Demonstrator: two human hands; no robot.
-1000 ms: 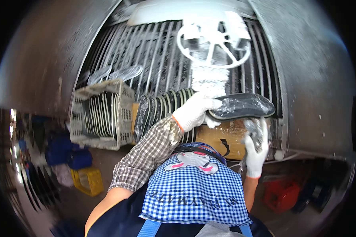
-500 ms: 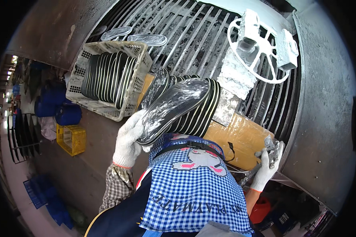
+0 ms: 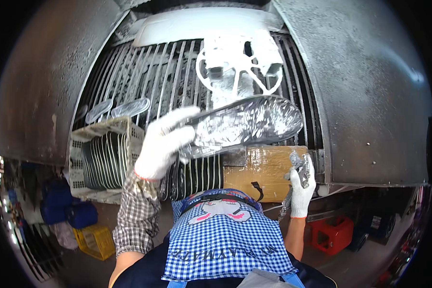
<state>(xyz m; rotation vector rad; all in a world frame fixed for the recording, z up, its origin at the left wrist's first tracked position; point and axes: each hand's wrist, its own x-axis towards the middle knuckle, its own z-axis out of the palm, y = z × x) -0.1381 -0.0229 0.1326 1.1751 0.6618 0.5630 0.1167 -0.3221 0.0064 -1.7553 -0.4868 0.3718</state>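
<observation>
My left hand (image 3: 161,144), in a white knit glove, grips one end of a dark shoe sole (image 3: 254,120) wrapped in shiny clear film. The sole is raised over the grate, its other end pointing right. Lower right, my gloved right hand (image 3: 303,189) is closed around a grey, paint-crusted spray gun (image 3: 298,164), held apart from the sole. A row of dark soles with pale edges (image 3: 204,173) stands on edge below my left hand, partly hidden by it. Beside it on the left, a pale plastic crate (image 3: 75,165) holds more such soles (image 3: 104,161).
A white-coated wheel-shaped stand (image 3: 236,82) with two blocks rests on the slatted metal grate (image 3: 153,62). Two film-covered pieces (image 3: 130,107) lie behind the crate. Metal walls (image 3: 360,120) flank both sides. A tan board (image 3: 264,168) lies in front; a red container (image 3: 332,236) sits lower right.
The view has turned rightward. My left hand has lifted the sole away from the row, over the grate before the wheel-shaped stand. My right hand still holds the spray gun.
</observation>
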